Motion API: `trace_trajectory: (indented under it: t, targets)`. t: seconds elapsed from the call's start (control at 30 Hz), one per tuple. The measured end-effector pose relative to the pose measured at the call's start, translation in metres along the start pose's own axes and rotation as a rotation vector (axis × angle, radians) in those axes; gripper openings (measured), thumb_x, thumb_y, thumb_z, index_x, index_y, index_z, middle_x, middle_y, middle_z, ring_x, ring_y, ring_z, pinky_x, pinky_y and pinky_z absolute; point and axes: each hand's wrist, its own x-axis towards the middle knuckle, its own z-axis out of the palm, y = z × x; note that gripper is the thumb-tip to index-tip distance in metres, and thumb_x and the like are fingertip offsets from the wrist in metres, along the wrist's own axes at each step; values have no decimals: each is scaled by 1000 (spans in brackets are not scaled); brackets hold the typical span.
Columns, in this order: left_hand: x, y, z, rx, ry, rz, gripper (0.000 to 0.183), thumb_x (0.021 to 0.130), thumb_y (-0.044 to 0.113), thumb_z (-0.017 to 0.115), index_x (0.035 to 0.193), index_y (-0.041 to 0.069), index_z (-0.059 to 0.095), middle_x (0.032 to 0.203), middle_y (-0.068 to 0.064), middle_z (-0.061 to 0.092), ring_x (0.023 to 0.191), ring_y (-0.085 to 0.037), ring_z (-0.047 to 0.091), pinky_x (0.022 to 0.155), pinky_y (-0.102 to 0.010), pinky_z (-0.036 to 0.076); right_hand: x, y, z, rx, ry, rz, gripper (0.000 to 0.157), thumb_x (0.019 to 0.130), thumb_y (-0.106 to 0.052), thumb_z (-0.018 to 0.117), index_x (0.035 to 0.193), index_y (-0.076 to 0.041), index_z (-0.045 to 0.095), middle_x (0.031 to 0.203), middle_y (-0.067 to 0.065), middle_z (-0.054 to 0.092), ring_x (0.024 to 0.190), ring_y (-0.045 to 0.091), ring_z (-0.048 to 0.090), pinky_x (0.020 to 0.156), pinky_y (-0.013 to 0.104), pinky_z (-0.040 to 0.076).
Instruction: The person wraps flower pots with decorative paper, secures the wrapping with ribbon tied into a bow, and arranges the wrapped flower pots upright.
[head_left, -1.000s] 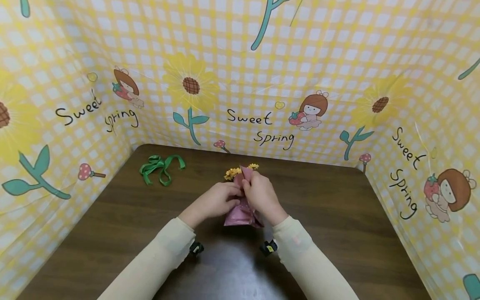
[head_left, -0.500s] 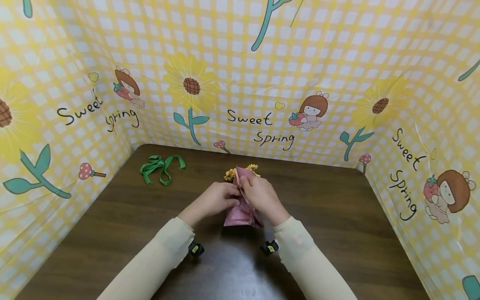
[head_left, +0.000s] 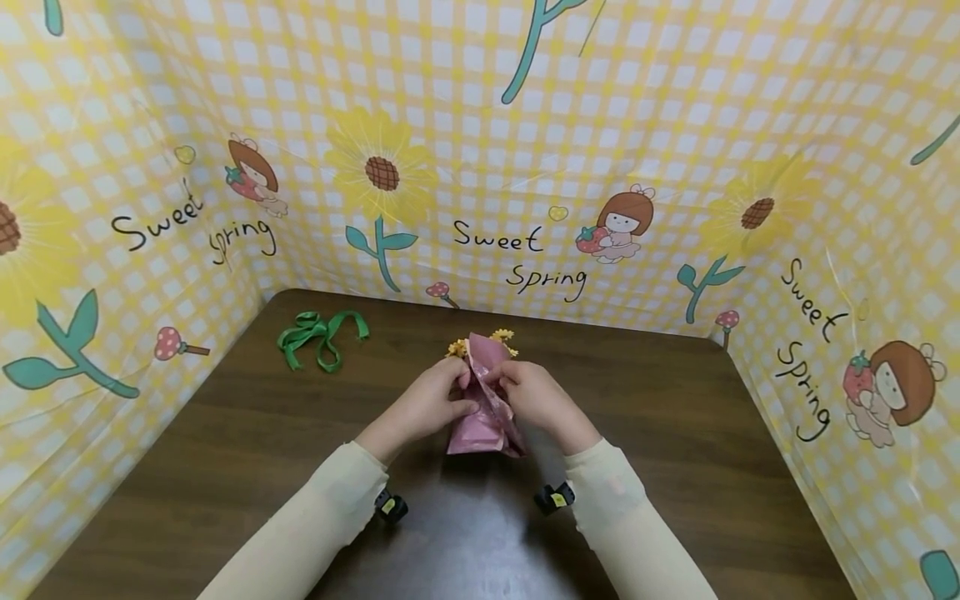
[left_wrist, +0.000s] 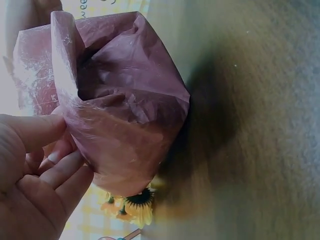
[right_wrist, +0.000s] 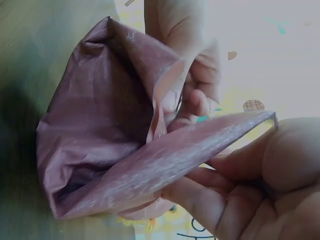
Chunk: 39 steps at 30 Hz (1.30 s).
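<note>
Pink wrapping paper point(head_left: 480, 433) is folded around a bunch of yellow flowers point(head_left: 456, 347), whose heads show past its far end. My left hand point(head_left: 433, 402) pinches the paper's left side between thumb and fingers. In the left wrist view the paper point(left_wrist: 130, 125) gapes at its near end, and a dark-centred flower point(left_wrist: 140, 202) pokes out below. My right hand point(head_left: 538, 400) is at the other side, its curled fingers on the overlapping flap. The right wrist view has this flap point(right_wrist: 175, 155) stretching up to the right hand point(right_wrist: 265, 195). Any stems are hidden inside.
A loose green ribbon point(head_left: 321, 337) lies in a tangle at the table's back left. The dark wooden table point(head_left: 645, 417) is bordered at the back and sides by a yellow checked cloth point(head_left: 465, 150). Each wrist carries a small black camera point(head_left: 555, 497).
The paper's upper flap has swung left across the flowers. My right hand has drawn back slightly to the right, while my left fingers have moved up along the paper's edge.
</note>
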Motion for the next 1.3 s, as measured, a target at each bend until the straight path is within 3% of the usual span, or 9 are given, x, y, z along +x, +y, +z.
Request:
trace_trajectory:
  t: [0.1,0.27,0.5,0.6,0.7,0.83,0.97,1.13,1.3]
  targets:
    - [0,-1,2,-16,14,-19,38,83,11,86,90,8,49,94,-5,50,89,-20,50,77,-35,42,-2,3,3,-25,14,-27,23,102,-6,56,110,-12,76,109,4,74,97,18,64,91,39,52]
    - [-1,-2,5,-160,17,-52,40,84,5,83,105,7,50,113,-10,53,113,-25,63,94,-36,55,-5,4,10,-132,60,-94,16,98,-10,68,110,-13,78,106,3,76,97,20,69,89,41,55]
    - [-5,-5,8,-350,53,-60,61,82,-8,81,128,0,41,143,-24,29,131,-42,57,103,-40,51,-9,1,20,-249,78,-131,15,97,-16,70,110,-14,78,98,3,77,85,19,70,80,39,57]
    - [-7,-7,7,-268,74,-28,65,81,-3,83,133,2,45,153,-26,22,131,-42,56,106,-49,49,-11,-1,22,-266,65,-113,16,97,-19,71,110,-14,78,95,1,77,78,15,67,75,34,56]
    - [-7,-9,3,-76,96,12,67,80,10,88,136,8,51,160,-21,23,140,-40,45,112,-54,41,-11,-3,22,-279,62,-106,17,97,-21,70,110,-15,78,93,1,76,72,13,61,70,31,54]
    - [-2,-9,-4,149,83,166,74,79,17,90,143,10,54,160,-13,38,149,-36,33,120,-58,28,-13,-4,22,-308,81,-136,14,96,-20,71,108,-14,78,89,2,75,70,13,61,70,33,54]
    - [7,-7,-10,246,-7,315,60,83,14,85,137,6,61,147,-12,56,145,-31,43,123,-56,23,-15,-4,22,-327,119,-166,9,96,-20,71,100,-15,77,84,3,74,70,17,65,70,38,55]
    - [11,-5,-13,284,-125,296,26,90,20,79,113,10,73,136,-5,65,131,-24,56,115,-44,40,-17,-5,26,-330,154,-173,12,97,-21,70,102,-14,77,88,8,75,74,23,68,72,41,57]
    - [10,-1,-14,312,-162,267,26,93,23,76,114,8,75,137,-6,65,131,-25,57,111,-42,44,-20,-5,31,-299,174,-171,18,98,-21,69,111,-11,78,107,9,75,91,27,72,84,44,58]
